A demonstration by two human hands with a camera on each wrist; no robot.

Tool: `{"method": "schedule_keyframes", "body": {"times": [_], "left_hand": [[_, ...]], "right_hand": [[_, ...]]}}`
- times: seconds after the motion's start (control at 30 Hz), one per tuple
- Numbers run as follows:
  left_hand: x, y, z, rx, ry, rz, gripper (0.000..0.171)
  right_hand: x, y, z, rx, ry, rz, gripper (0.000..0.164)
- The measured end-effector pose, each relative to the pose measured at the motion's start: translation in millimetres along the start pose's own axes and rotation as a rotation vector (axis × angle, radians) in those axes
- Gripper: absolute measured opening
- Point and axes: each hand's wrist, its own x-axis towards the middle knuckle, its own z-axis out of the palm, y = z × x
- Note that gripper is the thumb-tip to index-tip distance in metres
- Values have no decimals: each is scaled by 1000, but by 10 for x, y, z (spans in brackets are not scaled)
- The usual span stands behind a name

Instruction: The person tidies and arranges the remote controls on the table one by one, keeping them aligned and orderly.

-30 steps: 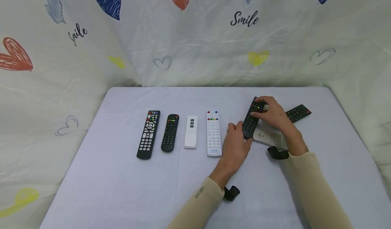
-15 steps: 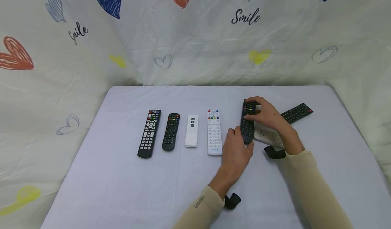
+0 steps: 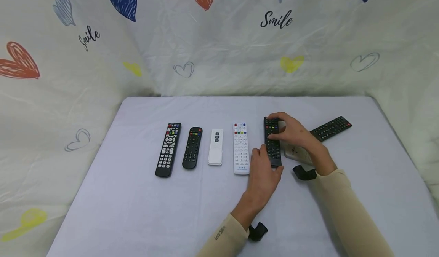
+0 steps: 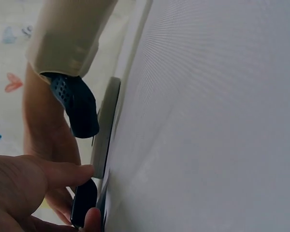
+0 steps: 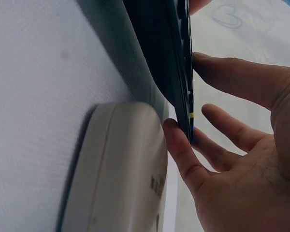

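Note:
A black remote control (image 3: 273, 152) stands nearly straight up and down in the head view, to the right of a white remote control (image 3: 241, 154). My right hand (image 3: 291, 132) pinches its far end, thumb on the button face and a fingertip at the tip. Around the near end, my left hand (image 3: 261, 175) holds it between thumb and fingers. The right wrist view shows the black remote (image 5: 159, 43) tilted, with a gap between part of its underside and the cloth. In the left wrist view, the left hand (image 4: 19, 191) has its thumb and a fingertip at the remote's end (image 4: 84, 203).
Left of the white remote lie a small white remote (image 3: 215, 152), a slim black one (image 3: 192, 150) and a larger black one (image 3: 168, 150). Partly under the right forearm are a pale remote (image 3: 296, 153) and another black remote (image 3: 332, 128), set at angles.
Both hands have shifted the black remote left, closer to the white one, and slightly toward the body. It has turned from slanting right to nearly upright, leaning slightly left.

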Motion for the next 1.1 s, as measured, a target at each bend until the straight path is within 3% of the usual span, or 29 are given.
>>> {"method": "schedule_keyframes", "body": {"times": [0.37, 0.8, 1.1], "left_hand": [[-80, 11, 3, -27, -13, -42, 88], [-164, -26, -3, -6, -12, -23, 89], [-180, -26, 11, 39, 2, -18, 89]], "right_hand": [[-30, -22, 49, 0, -18, -12, 74], [-88, -36, 131, 69, -35, -101, 71], [-74, -22, 154, 55, -31, -86, 69]]}}
